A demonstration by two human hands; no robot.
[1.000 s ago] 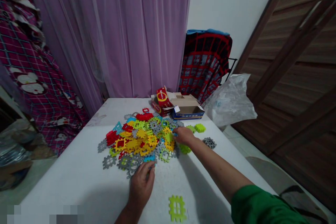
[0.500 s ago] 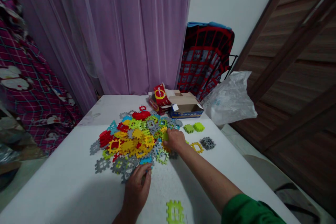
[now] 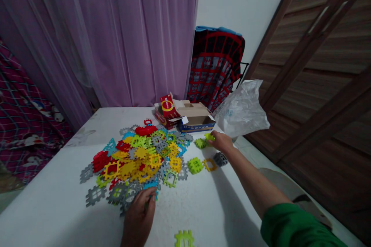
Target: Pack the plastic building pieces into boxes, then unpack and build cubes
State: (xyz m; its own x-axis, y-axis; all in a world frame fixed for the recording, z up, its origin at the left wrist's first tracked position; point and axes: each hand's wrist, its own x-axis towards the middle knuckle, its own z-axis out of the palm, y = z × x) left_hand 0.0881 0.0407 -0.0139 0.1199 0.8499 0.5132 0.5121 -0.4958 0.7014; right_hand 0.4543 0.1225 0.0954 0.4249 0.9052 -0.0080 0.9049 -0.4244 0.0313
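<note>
My right hand (image 3: pixel 222 142) pinches a lime green interlocking plastic piece (image 3: pixel 209 137) at the right of the table. Just left of it lies a green cog-edged piece (image 3: pixel 200 143). By the near edge of a mixed heap of yellow, red, grey, blue and green pieces (image 3: pixel 136 158), my left hand (image 3: pixel 139 214) rests with fingers curled toward the thumb. A hint of green shows between them, too small to make out. Nearer to me is a lime green window-shaped piece (image 3: pixel 184 239), cut off by the picture's lower edge.
Right of the heap lie a green square piece (image 3: pixel 195 165), a yellow frame piece (image 3: pixel 210 165) and a grey stack (image 3: pixel 220 159). An opened red box (image 3: pixel 168 112) and a blue box (image 3: pixel 197 126) stand behind. A clear plastic bag (image 3: pixel 242 110) hangs at the table's right edge.
My right hand has gone from the heap's right side to the green pieces farther right, a green piece in its fingers. My left hand stays by the heap. The whole view has shifted slightly.
</note>
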